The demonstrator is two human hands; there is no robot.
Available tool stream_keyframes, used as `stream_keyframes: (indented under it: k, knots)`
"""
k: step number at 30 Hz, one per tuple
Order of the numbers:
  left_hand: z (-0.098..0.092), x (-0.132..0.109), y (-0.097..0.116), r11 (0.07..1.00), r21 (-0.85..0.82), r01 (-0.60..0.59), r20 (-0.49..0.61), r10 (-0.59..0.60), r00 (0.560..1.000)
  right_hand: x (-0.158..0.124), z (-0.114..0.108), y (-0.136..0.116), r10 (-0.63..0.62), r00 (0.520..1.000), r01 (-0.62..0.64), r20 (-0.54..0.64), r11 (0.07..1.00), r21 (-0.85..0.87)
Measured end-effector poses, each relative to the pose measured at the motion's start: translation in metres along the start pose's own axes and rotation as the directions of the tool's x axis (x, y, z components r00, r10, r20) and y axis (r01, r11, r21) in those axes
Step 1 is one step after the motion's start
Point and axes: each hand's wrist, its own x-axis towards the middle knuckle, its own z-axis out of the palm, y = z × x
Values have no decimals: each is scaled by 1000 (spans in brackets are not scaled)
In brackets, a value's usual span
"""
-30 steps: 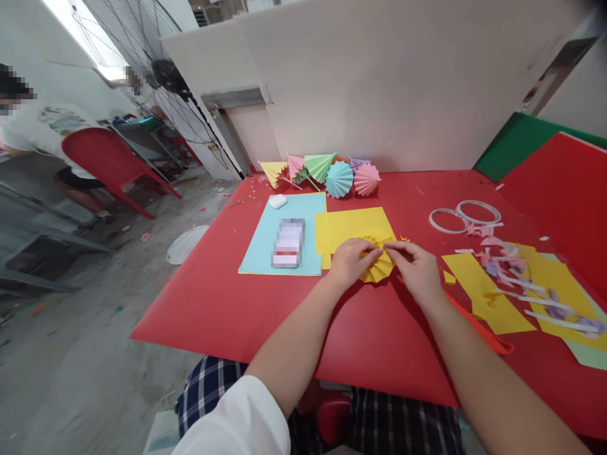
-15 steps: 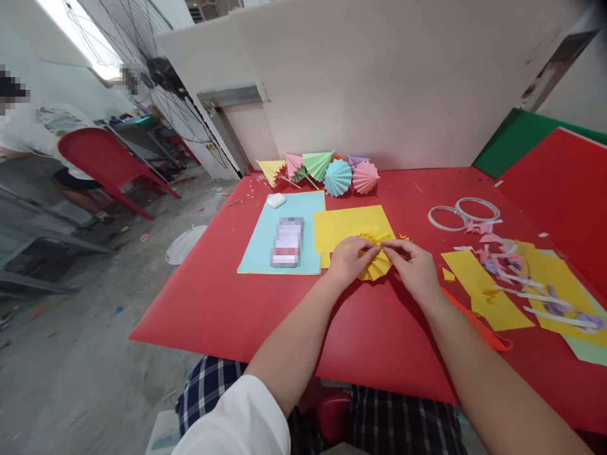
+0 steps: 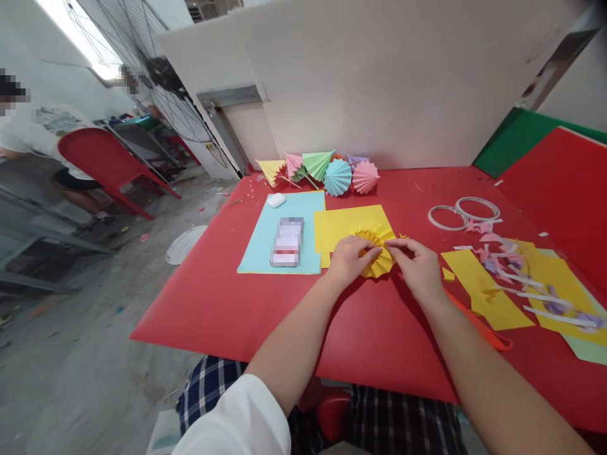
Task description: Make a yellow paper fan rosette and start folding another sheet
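head: left hand [image 3: 349, 259], right hand [image 3: 419, 268] pinch pleated paper [image 3: 378, 267]

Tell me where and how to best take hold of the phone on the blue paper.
The phone is probably best gripped by its two long edges, around the middle, coming from above and spanning its narrow width. It lies flat on the blue paper, longer than wide, with both long edges uncovered. The left hand is nearer, but it holds yellow pleated paper.

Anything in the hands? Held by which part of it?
Yes: a pleated yellow paper disc, pinched near its middle by both the left hand and the right hand. Exact contact points are hidden.
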Motion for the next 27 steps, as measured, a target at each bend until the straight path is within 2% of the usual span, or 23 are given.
stream_keyframes:
  k: [7,27]
  knots:
    - [0,1,-2,998,56,-26,-21,27,999,-1,1,-2,17,1000,-17,-12,1000,25]
    - [1,1,-3,998,40,-48,-36,49,998,-1,1,-1,6,1000,-6,16,1000,10]
